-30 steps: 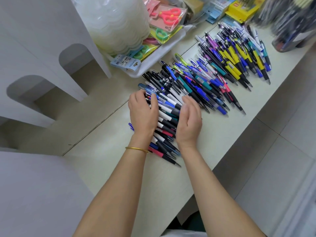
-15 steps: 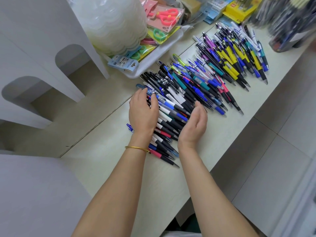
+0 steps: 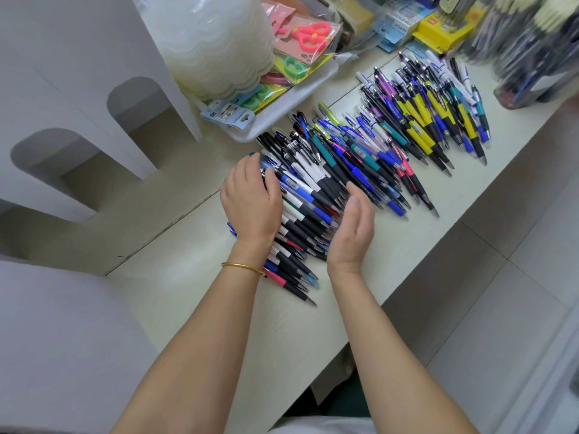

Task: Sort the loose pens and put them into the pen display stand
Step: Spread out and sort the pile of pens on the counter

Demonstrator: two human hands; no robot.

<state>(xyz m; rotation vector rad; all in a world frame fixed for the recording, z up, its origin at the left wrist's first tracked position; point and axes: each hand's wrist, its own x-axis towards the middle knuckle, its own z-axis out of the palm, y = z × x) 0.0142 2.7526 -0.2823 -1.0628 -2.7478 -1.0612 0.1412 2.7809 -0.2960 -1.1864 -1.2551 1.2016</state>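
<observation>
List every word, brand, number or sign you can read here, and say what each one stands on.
Nothing is sharp enough to quote.
Blue hang card at the white tray's front corner: upside-down print, too blurred to read.
Yellow box: red logo, unreadable.
Blue packets: lettering blurred.
Loose pens: barrel print and barcode stickers, too small to read.
</observation>
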